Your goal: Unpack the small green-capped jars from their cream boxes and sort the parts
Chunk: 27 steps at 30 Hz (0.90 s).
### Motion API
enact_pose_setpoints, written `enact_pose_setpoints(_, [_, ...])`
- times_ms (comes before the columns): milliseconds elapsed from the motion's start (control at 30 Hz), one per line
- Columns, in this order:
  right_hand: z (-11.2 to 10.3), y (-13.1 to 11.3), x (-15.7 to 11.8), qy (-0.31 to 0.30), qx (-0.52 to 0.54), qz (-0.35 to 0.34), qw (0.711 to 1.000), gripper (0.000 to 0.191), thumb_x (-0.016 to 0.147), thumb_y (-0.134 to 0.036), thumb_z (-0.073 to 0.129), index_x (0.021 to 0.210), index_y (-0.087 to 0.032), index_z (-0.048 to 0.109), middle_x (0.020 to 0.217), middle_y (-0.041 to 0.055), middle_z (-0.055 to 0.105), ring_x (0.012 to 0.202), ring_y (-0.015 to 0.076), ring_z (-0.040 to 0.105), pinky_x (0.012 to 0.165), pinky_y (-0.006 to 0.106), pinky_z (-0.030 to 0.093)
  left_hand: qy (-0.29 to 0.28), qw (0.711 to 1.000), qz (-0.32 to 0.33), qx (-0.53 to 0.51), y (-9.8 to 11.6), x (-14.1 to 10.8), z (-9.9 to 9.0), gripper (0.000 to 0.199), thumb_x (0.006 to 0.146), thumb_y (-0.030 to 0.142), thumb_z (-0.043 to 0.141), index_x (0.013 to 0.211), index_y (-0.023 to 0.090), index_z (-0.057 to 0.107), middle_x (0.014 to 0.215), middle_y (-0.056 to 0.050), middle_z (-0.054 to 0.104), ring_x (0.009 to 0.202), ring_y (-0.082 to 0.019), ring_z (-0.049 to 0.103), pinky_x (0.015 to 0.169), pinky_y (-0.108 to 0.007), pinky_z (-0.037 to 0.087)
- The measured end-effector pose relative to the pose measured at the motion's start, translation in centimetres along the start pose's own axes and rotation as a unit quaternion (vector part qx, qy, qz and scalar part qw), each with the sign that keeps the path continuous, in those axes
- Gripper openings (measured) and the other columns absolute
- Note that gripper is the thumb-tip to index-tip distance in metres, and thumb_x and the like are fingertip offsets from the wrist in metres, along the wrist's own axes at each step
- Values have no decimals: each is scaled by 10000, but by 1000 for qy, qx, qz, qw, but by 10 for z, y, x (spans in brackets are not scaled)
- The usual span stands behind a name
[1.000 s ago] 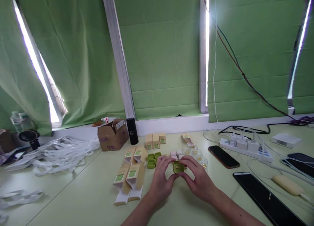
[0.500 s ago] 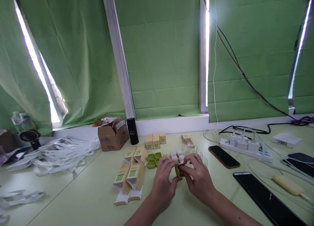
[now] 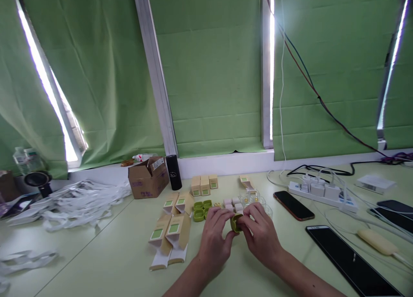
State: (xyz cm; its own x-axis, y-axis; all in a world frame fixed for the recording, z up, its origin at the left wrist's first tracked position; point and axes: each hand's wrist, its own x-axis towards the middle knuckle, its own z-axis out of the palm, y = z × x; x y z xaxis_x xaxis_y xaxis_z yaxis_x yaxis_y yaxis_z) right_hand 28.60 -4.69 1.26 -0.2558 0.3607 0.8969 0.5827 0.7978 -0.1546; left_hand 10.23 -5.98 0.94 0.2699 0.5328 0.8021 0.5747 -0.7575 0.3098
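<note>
Between my two hands is a small green square cup [image 3: 235, 223], tilted so its opening faces right. My left hand [image 3: 215, 232] pinches it from the left, thumb below and fingers above. The fingertips of my right hand [image 3: 262, 232] are at its opening and grip its edge; whether they hold anything inside is hidden. Just beyond my left hand stand several matching green cups [image 3: 198, 214] in a cluster. Small white cylinders [image 3: 228, 201], tiny yellow rings [image 3: 217, 204] and clear round containers [image 3: 266, 209] lie behind my hands.
Open beige cartons [image 3: 178, 230] lie to the left, with closed small boxes [image 3: 204, 185] behind. A brown cardboard box [image 3: 149, 179] and a black cylinder [image 3: 174, 173] stand farther back. Phones [image 3: 293, 205], a tablet [image 3: 348, 258], a power strip [image 3: 322, 191] and cables occupy the right; white straps [image 3: 80, 202] lie left.
My fingers have shifted very slightly around the green cup, which stays in nearly the same place. The camera view has moved a little; nothing else visibly differs.
</note>
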Motion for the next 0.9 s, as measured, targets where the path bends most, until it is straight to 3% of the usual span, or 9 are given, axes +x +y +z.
enact_pose_setpoints(500, [-3,-6,0,36,-28,-79,996,244,949,-5,501,814,-161,632,801,67,562,805,209,460,687,345,387,30,999,7,-12,2,2,0,539,764,-26,652,1240,224,617,1184,-114,717,1161,-317,605,1003,-546,514])
enact_pose_setpoints(900, [-3,-9,1,47,-41,-105,992,238,933,12,512,836,-153,654,782,76,578,792,212,459,679,350,398,45,999,-14,-10,-4,0,2,529,783,-17,644,1249,235,635,1185,-100,731,1171,-307,586,999,-524,527])
